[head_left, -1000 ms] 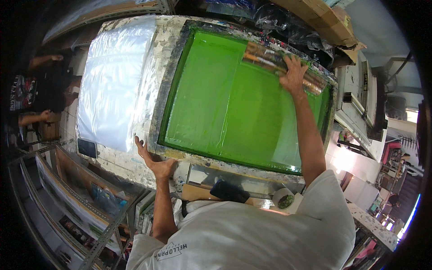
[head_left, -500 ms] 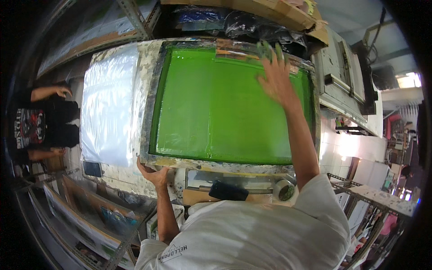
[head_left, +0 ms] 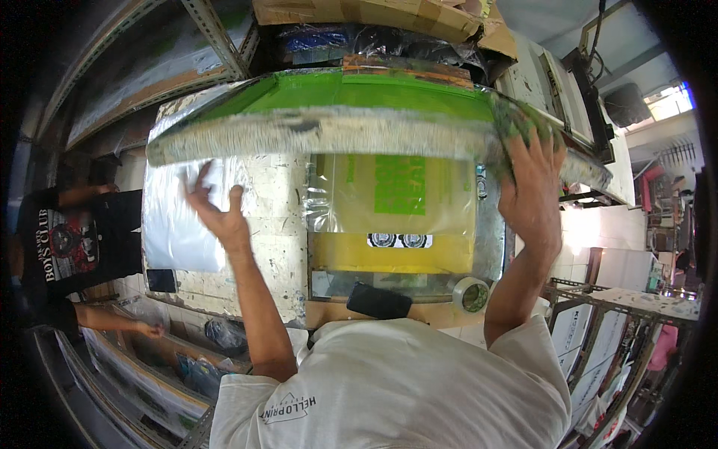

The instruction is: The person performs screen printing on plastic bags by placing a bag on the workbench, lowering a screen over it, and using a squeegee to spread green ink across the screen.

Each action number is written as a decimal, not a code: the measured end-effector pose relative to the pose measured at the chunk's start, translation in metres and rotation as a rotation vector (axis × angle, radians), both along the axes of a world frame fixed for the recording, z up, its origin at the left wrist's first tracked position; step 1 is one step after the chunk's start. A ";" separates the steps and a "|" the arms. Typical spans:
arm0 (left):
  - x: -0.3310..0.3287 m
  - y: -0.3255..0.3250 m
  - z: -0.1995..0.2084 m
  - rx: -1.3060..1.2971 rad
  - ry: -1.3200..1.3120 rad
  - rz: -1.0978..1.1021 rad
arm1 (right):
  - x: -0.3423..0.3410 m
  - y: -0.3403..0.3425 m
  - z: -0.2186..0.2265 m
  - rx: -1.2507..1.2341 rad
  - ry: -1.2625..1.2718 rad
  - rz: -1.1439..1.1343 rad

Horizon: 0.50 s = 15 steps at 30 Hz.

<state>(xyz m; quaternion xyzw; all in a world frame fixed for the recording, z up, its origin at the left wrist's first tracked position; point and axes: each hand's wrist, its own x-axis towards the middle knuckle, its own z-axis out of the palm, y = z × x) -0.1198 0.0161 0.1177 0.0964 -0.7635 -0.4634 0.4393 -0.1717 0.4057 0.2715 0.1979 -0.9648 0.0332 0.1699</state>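
A screen printing frame (head_left: 299, 132) with green ink on its mesh stands tilted up, its near edge raised off the table. My right hand (head_left: 532, 176) grips that edge at the right; motion smears the green-stained fingertips. Below the frame's left part, my left hand (head_left: 221, 213) is open, fingers apart, near a stack of clear plastic bags (head_left: 179, 232). Under the frame, a clear plastic bag with a green print (head_left: 400, 183) lies partly over a yellow sheet (head_left: 344, 258). A wooden squeegee (head_left: 407, 69) rests at the frame's far side.
Along the near edge are a dark phone (head_left: 378, 299) and a tape roll (head_left: 471, 294). Another dark phone (head_left: 161, 280) lies by the stack. A person in a black shirt (head_left: 82, 239) is at the left. Cardboard (head_left: 374, 13) lies beyond the table, metal shelving (head_left: 213, 34) at the far left.
The frame's near edge has swung up, uncovering the printed bag. My right hand has come from the far side to the near edge; my left hand has let go of the frame.
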 end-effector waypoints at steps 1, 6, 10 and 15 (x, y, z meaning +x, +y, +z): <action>0.005 0.000 -0.026 0.041 -0.191 0.035 | -0.009 0.000 0.005 -0.014 0.037 0.036; 0.047 0.074 -0.147 -0.374 -0.702 0.203 | -0.029 0.004 0.011 -0.037 0.107 0.061; 0.053 0.103 -0.141 -0.200 -0.639 0.049 | -0.032 0.007 0.015 -0.078 0.104 0.102; 0.035 0.116 -0.133 0.188 -0.510 0.002 | -0.033 0.006 0.023 -0.128 0.005 0.115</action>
